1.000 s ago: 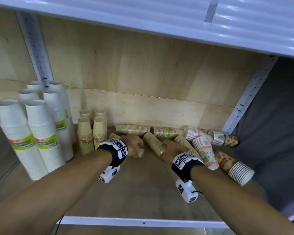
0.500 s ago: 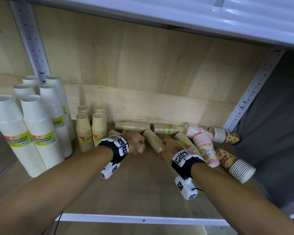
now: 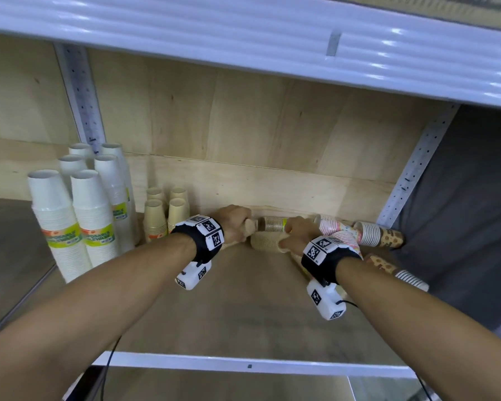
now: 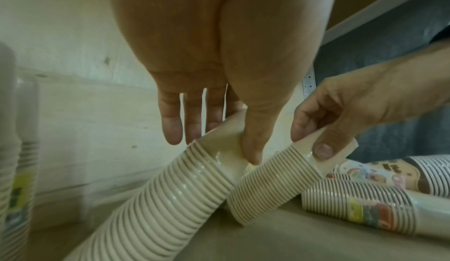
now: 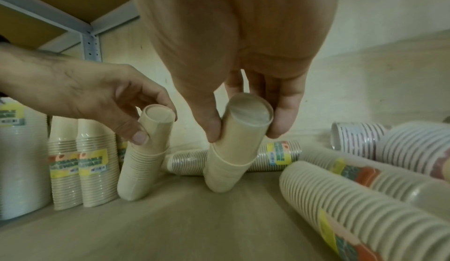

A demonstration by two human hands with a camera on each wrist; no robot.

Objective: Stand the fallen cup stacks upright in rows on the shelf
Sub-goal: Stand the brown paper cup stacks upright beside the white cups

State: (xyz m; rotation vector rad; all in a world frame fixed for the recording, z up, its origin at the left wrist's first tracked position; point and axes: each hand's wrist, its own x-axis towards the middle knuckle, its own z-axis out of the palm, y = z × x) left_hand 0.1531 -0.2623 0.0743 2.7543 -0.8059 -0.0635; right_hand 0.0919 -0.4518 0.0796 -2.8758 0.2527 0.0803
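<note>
Both beige stacks now tilt up off the shelf board [image 3: 243, 314] instead of lying flat: the left hand [image 5: 102, 99] lifts the left beige stack [image 5: 143, 159] by its base end, and the right hand [image 4: 340, 115] lifts the right beige stack [image 5: 233, 149] beside it.

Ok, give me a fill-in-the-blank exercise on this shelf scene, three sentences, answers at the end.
1. Each hand grips one ____ cup stack: the left hand holds one, the right hand another.
2. Both held stacks are lifted by the closed bottom end, so they are neither lying flat nor upright but ____.
3. The tall white stacks stand at the ____ end of the shelf.

Missing words: beige; tilted; left
</note>
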